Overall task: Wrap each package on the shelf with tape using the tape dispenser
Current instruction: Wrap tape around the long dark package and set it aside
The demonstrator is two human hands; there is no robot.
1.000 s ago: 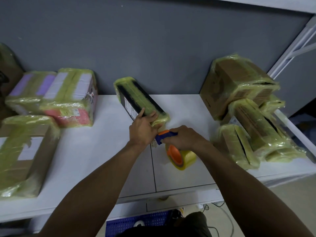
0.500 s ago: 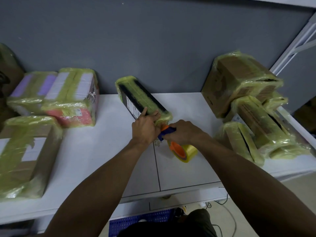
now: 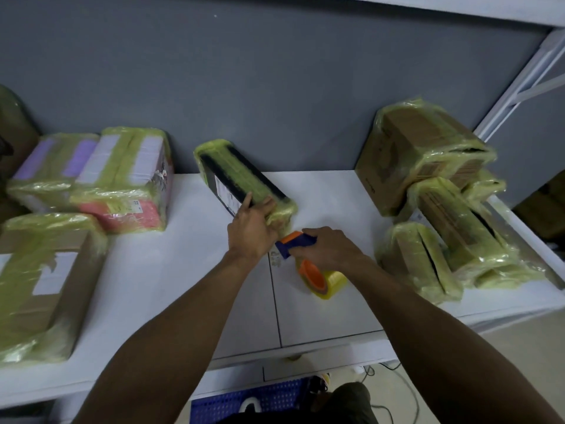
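White shelf (image 3: 321, 301), grey wall (image 3: 275, 87) behind | black package (image 3: 241, 175) at 12 o'clock, lying slantwise, banded in yellow tape | your left hand (image 3: 252, 231) grips its near end | your right hand (image 3: 327, 247) is clamped on the dispenser (image 3: 298, 244), just beside that end | wrapped packages at 9 o'clock (image 3: 122, 179) and 3 o'clock (image 3: 428, 154)

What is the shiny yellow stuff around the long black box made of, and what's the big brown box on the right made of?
The wrap on the long black box looks like thin yellowish see-through plastic tape, glossy and wrinkled, like the tape roll. The big brown box looks like matte cardboard under the same tape.
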